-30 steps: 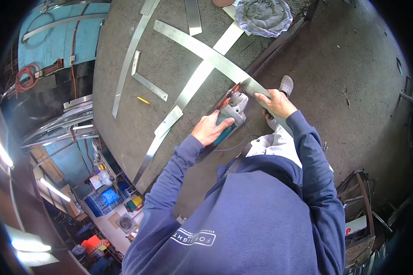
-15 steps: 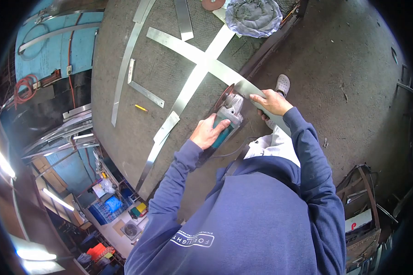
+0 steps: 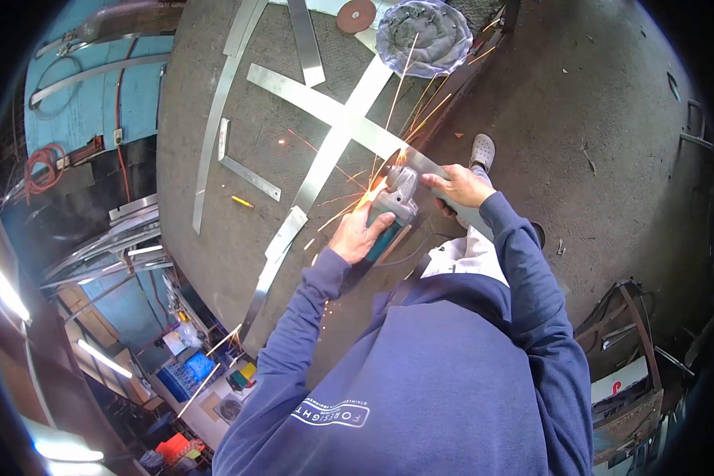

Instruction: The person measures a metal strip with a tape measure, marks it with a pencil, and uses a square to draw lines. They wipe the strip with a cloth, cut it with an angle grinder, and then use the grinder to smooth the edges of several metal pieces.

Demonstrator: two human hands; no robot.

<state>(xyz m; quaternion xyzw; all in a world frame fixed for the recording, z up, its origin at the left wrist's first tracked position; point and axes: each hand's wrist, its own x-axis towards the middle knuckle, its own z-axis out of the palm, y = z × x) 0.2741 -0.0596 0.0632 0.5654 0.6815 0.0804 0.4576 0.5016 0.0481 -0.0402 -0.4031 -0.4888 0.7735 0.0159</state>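
Observation:
My left hand is wrapped around the body of an angle grinder. The grinder's head meets the edge of a flat metal strip, and bright sparks fly from that spot. With thumb on top, my right hand grips the near end of this strip; some of its fingers are hidden underneath. The strip lies across another metal strip on the worktable. A blurred streak of sparks covers part of the grinding disc.
A steel square and a yellow pencil lie on the table. Farther back are a round abrasive disc and a plastic-rimmed grey bundle. A metal frame stands on the floor at right. My shoe shows beside the table.
Sparks have appeared at the grinder, spraying away across the table and back past my left arm. Both hands keep their grips. The whole view has shifted slightly.

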